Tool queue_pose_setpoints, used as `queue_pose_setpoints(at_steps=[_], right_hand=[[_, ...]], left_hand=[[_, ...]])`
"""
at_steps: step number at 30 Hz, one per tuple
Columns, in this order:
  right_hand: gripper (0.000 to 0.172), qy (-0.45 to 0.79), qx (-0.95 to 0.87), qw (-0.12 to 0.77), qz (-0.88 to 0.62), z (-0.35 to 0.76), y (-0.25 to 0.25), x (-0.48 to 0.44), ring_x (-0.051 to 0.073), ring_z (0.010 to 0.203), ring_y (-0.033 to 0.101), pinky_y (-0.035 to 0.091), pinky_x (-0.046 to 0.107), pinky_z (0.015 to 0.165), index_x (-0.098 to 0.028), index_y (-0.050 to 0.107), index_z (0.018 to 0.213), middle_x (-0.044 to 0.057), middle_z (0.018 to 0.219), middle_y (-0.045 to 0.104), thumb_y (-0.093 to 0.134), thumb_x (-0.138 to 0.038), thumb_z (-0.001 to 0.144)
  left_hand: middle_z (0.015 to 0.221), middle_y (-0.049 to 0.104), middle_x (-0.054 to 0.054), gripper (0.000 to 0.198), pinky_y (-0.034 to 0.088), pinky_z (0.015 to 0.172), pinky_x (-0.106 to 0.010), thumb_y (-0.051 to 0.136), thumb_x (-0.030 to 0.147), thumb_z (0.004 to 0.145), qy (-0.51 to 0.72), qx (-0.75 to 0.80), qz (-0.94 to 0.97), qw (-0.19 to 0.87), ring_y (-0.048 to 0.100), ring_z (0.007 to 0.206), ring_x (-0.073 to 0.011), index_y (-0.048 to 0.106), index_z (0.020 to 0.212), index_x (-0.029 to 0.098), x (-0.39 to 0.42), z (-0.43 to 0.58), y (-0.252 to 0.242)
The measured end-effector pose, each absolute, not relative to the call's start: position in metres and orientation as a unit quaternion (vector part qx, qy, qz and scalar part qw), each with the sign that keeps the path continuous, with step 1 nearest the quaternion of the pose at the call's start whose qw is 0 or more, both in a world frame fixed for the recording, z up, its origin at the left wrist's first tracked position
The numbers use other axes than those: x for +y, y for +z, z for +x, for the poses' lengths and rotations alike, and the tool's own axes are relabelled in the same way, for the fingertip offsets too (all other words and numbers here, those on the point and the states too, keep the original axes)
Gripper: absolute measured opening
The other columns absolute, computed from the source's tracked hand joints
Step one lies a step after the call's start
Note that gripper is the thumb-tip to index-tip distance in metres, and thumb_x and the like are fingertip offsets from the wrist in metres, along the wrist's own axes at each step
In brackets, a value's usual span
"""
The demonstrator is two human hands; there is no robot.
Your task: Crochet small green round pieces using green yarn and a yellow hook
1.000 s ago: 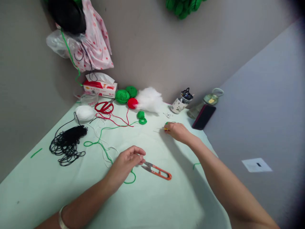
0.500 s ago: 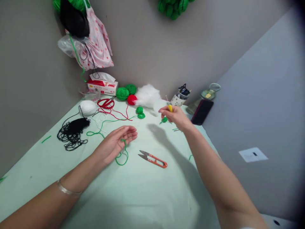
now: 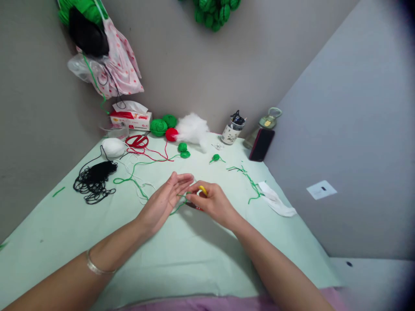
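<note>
My left hand (image 3: 162, 201) is held on edge with its fingers stretched out and palm turned to the right. Green yarn (image 3: 177, 210) runs by its palm and fingers, and more of this strand lies behind the wrist. Close against those fingertips, my right hand (image 3: 212, 203) is closed in a pinch. Its fingers hold a crochet hook with a yellow handle (image 3: 203, 190); the hook's tip is hard to make out. A bit of green yarn shows at the right fingertips. Beneath this hand the orange thread snips (image 3: 195, 207) are mostly covered.
Black yarn (image 3: 97, 177), a white ball (image 3: 113, 147) and red scissors (image 3: 137, 141) lie left. Farther back are green balls (image 3: 158, 127), a red ball (image 3: 171, 134), white stuffing (image 3: 193, 129) and a tissue box (image 3: 132, 121). A jar (image 3: 231, 131) and phone (image 3: 262, 145) stand right, near yarn scraps (image 3: 253, 185).
My right hand has come back from the far right with the crochet hook and met my left hand. It now covers most of the thread snips. The view has shifted a little.
</note>
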State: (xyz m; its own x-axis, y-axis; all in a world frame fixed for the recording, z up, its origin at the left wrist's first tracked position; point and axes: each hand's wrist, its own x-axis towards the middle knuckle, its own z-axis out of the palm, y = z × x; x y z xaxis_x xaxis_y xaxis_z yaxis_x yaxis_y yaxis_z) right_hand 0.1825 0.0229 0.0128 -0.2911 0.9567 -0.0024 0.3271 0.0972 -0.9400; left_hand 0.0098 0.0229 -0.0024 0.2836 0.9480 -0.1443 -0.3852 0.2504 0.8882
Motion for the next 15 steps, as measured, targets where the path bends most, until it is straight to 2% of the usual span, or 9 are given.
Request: queue_pose_setpoints(at_steps=[2, 3, 6, 8, 10, 12, 15], right_hand=[[0.022, 0.52, -0.601, 0.358, -0.49, 0.193, 0.017, 0.026, 0.011, 0.056, 0.043, 0.033, 0.027, 0.056, -0.021, 0.068, 0.08, -0.003, 0.068, 0.061, 0.075, -0.042, 0.085], [0.026, 0.545, -0.566, 0.382, -0.487, 0.197, 0.019, 0.028, 0.009, 0.054, 0.039, 0.03, 0.026, 0.054, -0.021, 0.067, 0.08, -0.004, 0.066, 0.059, 0.079, -0.044, 0.081], [0.035, 0.626, -0.471, 0.41, -0.466, 0.202, 0.018, 0.033, 0.006, 0.046, 0.024, 0.017, 0.025, 0.047, -0.021, 0.065, 0.08, -0.012, 0.053, 0.042, 0.089, -0.046, 0.072], [0.038, 0.661, -0.438, 0.406, -0.453, 0.202, 0.014, 0.034, 0.005, 0.044, 0.019, 0.012, 0.026, 0.046, -0.022, 0.063, 0.08, -0.014, 0.048, 0.037, 0.09, -0.047, 0.07], [0.04, 0.673, -0.428, 0.404, -0.448, 0.201, 0.009, 0.035, 0.004, 0.044, 0.018, 0.012, 0.026, 0.045, -0.021, 0.062, 0.081, -0.011, 0.052, 0.052, 0.09, -0.047, 0.07], [0.04, 0.669, -0.428, 0.409, -0.449, 0.199, 0.007, 0.036, 0.003, 0.044, 0.019, 0.013, 0.026, 0.045, -0.021, 0.062, 0.083, -0.005, 0.067, 0.07, 0.089, -0.046, 0.07], [0.038, 0.649, -0.43, 0.428, -0.459, 0.198, 0.006, 0.036, 0.003, 0.044, 0.021, 0.013, 0.027, 0.046, -0.02, 0.063, 0.082, -0.001, 0.075, 0.075, 0.089, -0.045, 0.069]], left_hand=[[0.141, 0.071, -0.009, 0.042, 0.042, 0.118, -0.04, 0.053, 0.057, 0.103, 0.439, 0.405, 0.507, 0.621, 0.06, 0.137, -0.028, 0.074, 0.121, 0.025, 0.029, 0.004, -0.005], [0.133, 0.074, -0.009, 0.036, 0.042, 0.116, -0.041, 0.064, 0.053, 0.098, 0.422, 0.411, 0.534, 0.607, 0.063, 0.131, -0.0298, 0.077, 0.116, 0.025, 0.031, 0.001, -0.006], [0.118, 0.077, -0.008, 0.023, 0.044, 0.11, -0.04, 0.077, 0.046, 0.088, 0.399, 0.412, 0.58, 0.579, 0.067, 0.115, -0.0308, 0.08, 0.087, 0.023, 0.035, -0.004, -0.007], [0.114, 0.077, -0.008, 0.026, 0.044, 0.108, -0.038, 0.076, 0.046, 0.088, 0.397, 0.412, 0.594, 0.566, 0.067, 0.111, -0.0297, 0.077, 0.076, 0.023, 0.035, -0.004, -0.006], [0.113, 0.076, -0.008, 0.027, 0.044, 0.105, -0.037, 0.072, 0.047, 0.09, 0.399, 0.42, 0.596, 0.556, 0.067, 0.109, -0.0289, 0.076, 0.08, 0.023, 0.035, -0.004, -0.005], [0.118, 0.074, -0.008, 0.027, 0.044, 0.104, -0.036, 0.067, 0.049, 0.094, 0.411, 0.439, 0.585, 0.545, 0.065, 0.113, -0.0283, 0.073, 0.088, 0.023, 0.035, -0.004, -0.004], [0.122, 0.073, -0.007, 0.029, 0.043, 0.105, -0.035, 0.06, 0.052, 0.098, 0.422, 0.458, 0.572, 0.533, 0.063, 0.119, -0.0274, 0.07, 0.098, 0.024, 0.035, -0.004, -0.005]])
